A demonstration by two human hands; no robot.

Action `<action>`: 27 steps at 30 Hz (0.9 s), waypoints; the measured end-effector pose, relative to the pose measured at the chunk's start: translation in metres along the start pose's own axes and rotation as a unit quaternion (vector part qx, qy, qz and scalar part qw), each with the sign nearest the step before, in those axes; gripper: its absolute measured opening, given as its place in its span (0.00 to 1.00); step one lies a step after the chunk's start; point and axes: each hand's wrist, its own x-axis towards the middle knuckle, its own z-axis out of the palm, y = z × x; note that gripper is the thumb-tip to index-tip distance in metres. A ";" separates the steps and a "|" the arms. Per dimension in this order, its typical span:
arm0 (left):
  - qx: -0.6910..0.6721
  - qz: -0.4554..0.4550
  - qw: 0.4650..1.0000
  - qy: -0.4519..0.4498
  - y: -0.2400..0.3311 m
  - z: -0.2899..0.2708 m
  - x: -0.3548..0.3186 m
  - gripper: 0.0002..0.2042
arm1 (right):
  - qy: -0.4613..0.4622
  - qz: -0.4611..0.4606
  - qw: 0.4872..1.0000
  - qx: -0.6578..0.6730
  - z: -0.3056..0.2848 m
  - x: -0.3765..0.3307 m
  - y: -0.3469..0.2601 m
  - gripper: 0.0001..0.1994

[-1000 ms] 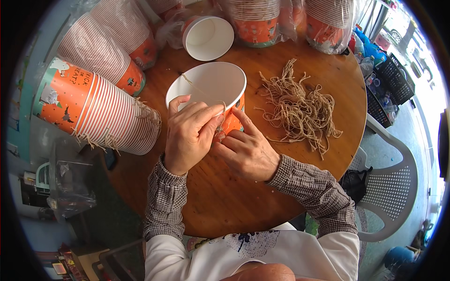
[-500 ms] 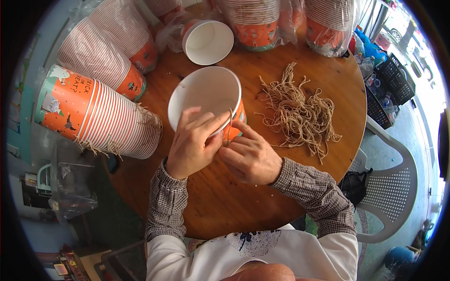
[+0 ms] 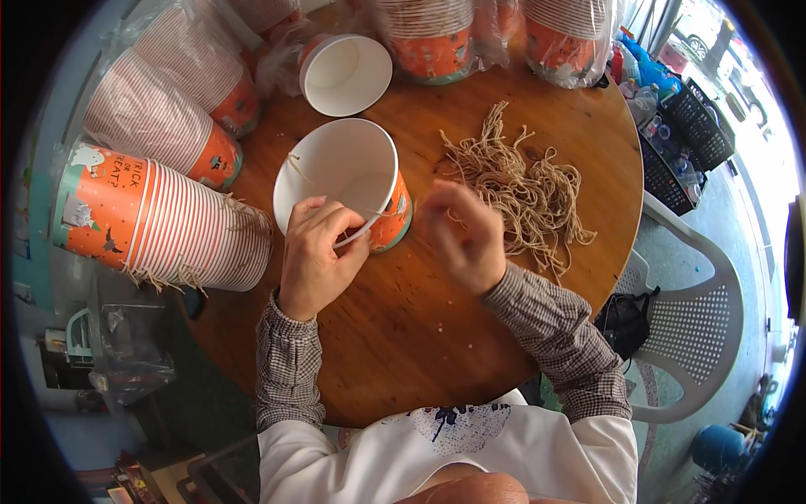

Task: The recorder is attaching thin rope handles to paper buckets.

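A big orange paper cup with a white inside (image 3: 348, 189) lies tipped on the round brown wooden desk (image 3: 420, 336), with its open mouth turned up toward the person. The left hand (image 3: 315, 256) has its fingers curled over the near rim of the cup and pinches it there. A thin tan string (image 3: 294, 165) shows at the far rim, and another bit of string crosses the rim near the fingers. The right hand (image 3: 462, 235) is up in the air just beside the cup, between it and a heap of tan string pieces (image 3: 520, 189). It looks blurry, with the fingers bent in loosely, and I cannot tell if it holds a string or nothing at all. On the left lies a long stack of orange paper cups on its side (image 3: 159, 223) with string ends hanging out. A second white-lined cup (image 3: 346, 74) stands further back, near more cup stacks in clear plastic bags (image 3: 428, 34). The cup could roll or slip, I think, because only one hand holds it and it rests on its round side. The paper rim might bend if the fingers squeeze too hard. The loose strings could also tangle.
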 end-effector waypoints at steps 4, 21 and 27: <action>0.014 0.005 1.000 0.000 0.000 0.002 0.000 0.09 | 0.143 0.149 0.947 0.244 -0.008 0.018 0.022 0.05; -0.039 -0.023 0.997 -0.056 0.027 -0.009 -0.008 0.17 | -0.113 0.148 0.975 0.119 -0.011 -0.028 -0.014 0.02; -0.051 -0.053 0.997 -0.027 0.029 0.003 -0.007 0.11 | -0.081 0.215 0.954 0.193 0.003 -0.028 -0.014 0.02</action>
